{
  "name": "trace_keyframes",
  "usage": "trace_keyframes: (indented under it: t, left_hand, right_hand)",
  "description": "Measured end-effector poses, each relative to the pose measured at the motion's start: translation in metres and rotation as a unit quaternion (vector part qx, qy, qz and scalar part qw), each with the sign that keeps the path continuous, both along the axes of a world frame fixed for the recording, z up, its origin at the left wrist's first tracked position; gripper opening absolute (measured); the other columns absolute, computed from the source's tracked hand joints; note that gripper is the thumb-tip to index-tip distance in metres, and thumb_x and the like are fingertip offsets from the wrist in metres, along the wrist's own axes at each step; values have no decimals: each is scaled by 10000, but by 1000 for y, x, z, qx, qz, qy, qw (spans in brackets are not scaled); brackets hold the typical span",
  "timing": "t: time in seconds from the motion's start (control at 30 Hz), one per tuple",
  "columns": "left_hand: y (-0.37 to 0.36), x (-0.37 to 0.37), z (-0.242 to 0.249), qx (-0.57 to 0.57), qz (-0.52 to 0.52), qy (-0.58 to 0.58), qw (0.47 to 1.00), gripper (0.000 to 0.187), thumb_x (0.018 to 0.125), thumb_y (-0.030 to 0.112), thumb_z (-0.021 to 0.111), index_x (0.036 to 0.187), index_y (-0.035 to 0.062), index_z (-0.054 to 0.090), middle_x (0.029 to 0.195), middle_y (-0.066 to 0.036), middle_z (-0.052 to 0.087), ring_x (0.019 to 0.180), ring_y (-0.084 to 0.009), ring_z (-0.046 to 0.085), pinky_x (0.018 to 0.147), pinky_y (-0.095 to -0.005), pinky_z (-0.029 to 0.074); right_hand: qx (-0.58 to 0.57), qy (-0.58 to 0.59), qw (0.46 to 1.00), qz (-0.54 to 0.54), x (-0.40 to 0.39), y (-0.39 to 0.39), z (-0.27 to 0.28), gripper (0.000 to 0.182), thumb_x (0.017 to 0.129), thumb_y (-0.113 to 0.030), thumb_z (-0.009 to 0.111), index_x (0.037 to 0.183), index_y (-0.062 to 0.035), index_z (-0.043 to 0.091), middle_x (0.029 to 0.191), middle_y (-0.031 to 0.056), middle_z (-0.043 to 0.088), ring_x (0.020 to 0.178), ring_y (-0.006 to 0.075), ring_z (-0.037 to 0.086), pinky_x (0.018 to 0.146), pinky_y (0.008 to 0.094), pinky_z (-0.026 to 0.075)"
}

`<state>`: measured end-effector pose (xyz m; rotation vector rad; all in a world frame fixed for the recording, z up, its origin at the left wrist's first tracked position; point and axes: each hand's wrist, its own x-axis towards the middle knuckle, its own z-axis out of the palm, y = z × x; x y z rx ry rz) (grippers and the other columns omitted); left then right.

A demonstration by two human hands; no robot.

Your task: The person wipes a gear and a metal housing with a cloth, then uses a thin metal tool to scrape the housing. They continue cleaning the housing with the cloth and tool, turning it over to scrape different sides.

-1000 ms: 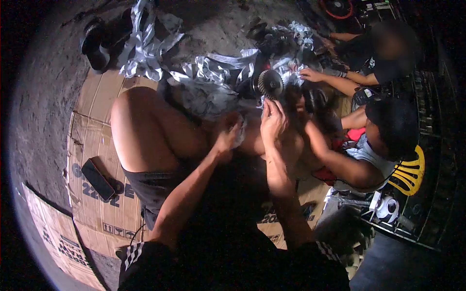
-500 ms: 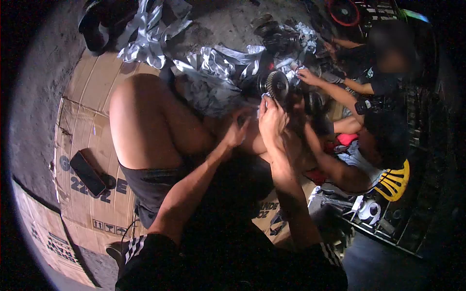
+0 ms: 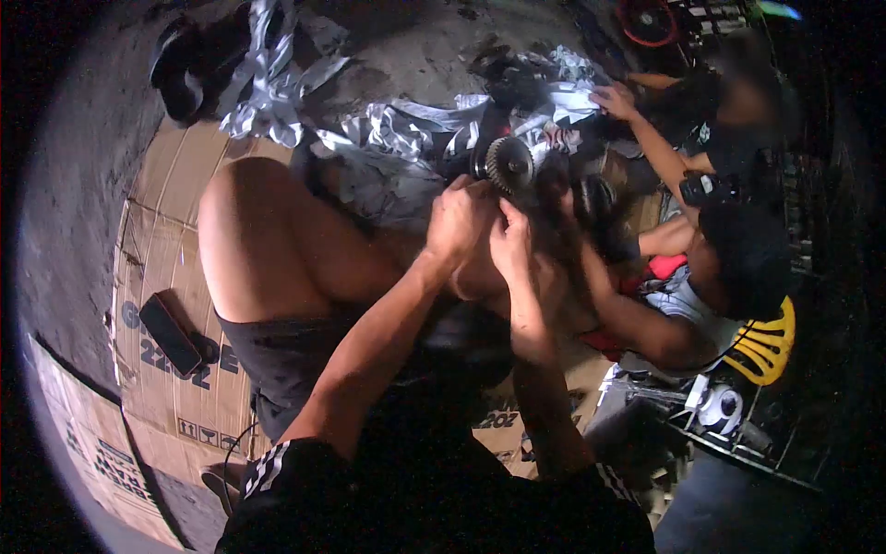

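A toothed metal gear [image 3: 510, 166] stands on edge just beyond my hands, with a dark round part against its left side. My left hand [image 3: 457, 220] is closed, its fingertips curled in at the gear's lower left. What lies inside those fingers is hidden. Close beside it, my right hand [image 3: 510, 242] has thumb and fingers pinched together at the gear's lower rim. Anything held in that pinch is too small to make out.
White rags [image 3: 397, 129] lie beyond my knee. A phone [image 3: 170, 332] rests on cardboard [image 3: 152, 397] at left. Two people work at right, one with a hand [image 3: 616, 100] at the rags. A yellow chair back [image 3: 766, 346] and white tape roll [image 3: 720, 408] are nearby.
My left hand has come up and right, beside my right hand at the gear. The white scrap at my right fingertips no longer shows. A co-worker's hand has shifted up and right.
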<state>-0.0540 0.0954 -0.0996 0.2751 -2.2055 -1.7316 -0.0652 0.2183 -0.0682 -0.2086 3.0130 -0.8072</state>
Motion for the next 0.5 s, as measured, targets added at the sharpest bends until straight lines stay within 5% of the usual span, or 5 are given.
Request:
trace_keyframes:
  t: [0.13,0.23,0.33,0.4,0.5]
  left_hand:
    - [-2,-2,-3,-106,-39,6,994,178,833,155,660,992,99,717,933,-129,663,801,-362,671,681,-442,553]
    - [-10,-4,3,-215,-68,-2,974,182,822,230,682,982,152,719,959,-72,663,825,-304,681,668,-417,562]
    - [-22,-8,13,-340,-119,33,932,186,809,271,693,981,203,711,979,-21,651,858,-247,685,653,-395,571]
    - [-26,-15,1,-371,-130,45,918,202,800,253,691,1002,235,696,975,9,642,878,-221,685,645,-389,577]
    - [-31,-18,9,-436,-191,64,877,264,806,183,635,1066,216,668,972,11,644,852,-217,689,648,-400,571]
  right_hand:
    - [-97,36,994,32,2,21,-11,300,913,-29,577,1199,32,644,1160,206,684,1076,311,656,935,363,502]
    - [-309,13,951,21,0,35,-5,238,968,-70,607,1190,-33,682,844,-21,629,718,3,521,602,160,407]
    - [-295,45,954,14,-13,44,17,233,960,-61,619,1182,-46,688,830,-26,633,718,3,534,601,162,411]
    - [-290,60,955,23,-27,42,31,225,946,-74,633,1163,-47,688,905,28,656,780,72,590,660,211,463]
    - [-92,227,965,97,-50,34,43,261,911,-171,670,1132,-34,665,1128,169,632,1048,342,598,918,408,473]
